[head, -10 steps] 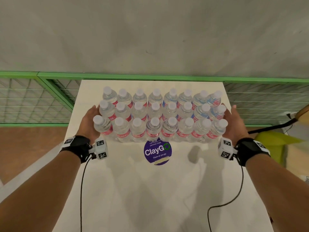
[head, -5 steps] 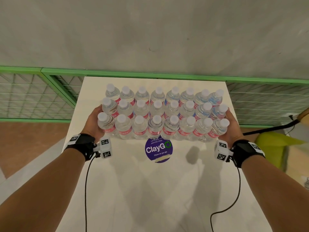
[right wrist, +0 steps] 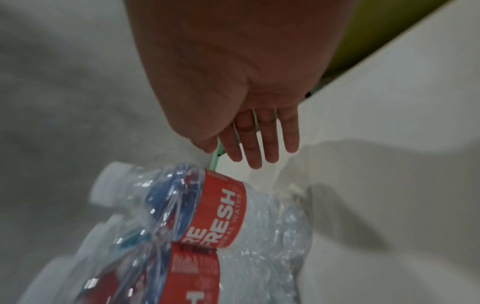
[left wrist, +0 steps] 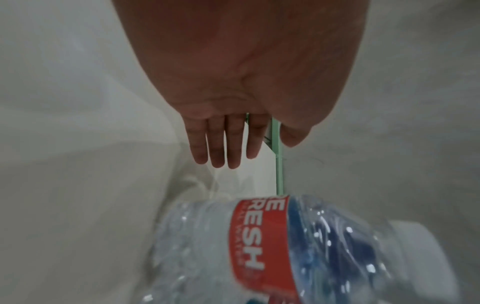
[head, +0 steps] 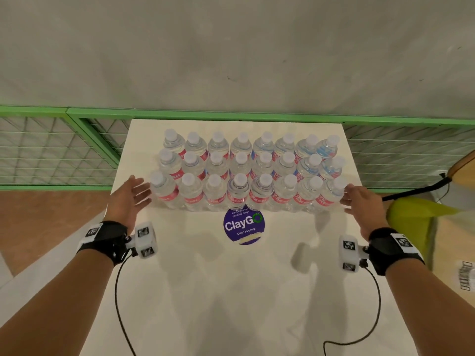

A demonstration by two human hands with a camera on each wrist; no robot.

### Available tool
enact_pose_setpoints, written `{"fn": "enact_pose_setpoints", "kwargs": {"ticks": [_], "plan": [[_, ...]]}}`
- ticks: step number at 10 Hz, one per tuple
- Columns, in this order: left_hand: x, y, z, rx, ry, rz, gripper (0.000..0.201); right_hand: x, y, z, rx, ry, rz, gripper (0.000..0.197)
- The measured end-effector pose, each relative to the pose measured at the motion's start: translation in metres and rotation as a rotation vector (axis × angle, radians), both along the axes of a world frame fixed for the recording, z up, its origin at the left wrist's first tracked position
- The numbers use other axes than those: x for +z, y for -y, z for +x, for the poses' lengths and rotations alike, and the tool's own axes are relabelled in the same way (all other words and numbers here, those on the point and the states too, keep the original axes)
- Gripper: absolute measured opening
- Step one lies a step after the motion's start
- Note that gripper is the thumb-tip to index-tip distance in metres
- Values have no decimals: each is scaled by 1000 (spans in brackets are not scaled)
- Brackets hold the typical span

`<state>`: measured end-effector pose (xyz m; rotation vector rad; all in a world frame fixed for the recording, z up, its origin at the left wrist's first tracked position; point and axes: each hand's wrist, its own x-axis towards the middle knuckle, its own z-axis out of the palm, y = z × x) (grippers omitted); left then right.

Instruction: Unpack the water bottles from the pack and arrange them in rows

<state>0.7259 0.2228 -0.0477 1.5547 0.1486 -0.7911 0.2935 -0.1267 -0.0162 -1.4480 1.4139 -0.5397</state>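
Note:
A block of clear water bottles (head: 246, 173) with white caps and red labels stands upright in three rows on the white table (head: 231, 291). My left hand (head: 133, 195) hovers just left of the front-left bottle (head: 163, 188), fingers straight, palm facing the block, holding nothing. My right hand (head: 356, 199) is at the front-right bottle (head: 331, 194), fingers straight. In the left wrist view the straight fingers (left wrist: 223, 142) stand apart from a bottle (left wrist: 272, 246). In the right wrist view the fingers (right wrist: 262, 137) reach past a wrapped bottle (right wrist: 223, 207).
A round purple ClayGo sticker (head: 243, 224) lies on the table in front of the bottles. A green mesh railing (head: 59, 150) runs behind and left of the table. A yellow-green object (head: 411, 214) sits off the right edge. Cables trail from both wrist cameras.
Both hands, which pressed against the two ends of the bottle block, have come off it and drawn back toward me, fingers now straight. The bottles stay put.

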Motion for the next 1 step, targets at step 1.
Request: {"fn": "enact_pose_setpoints", "kwargs": {"ticks": [1], "plan": [[3,-34,-37,-88,77,66,35,14,-7,-20,157,-251,-245,24]]}}
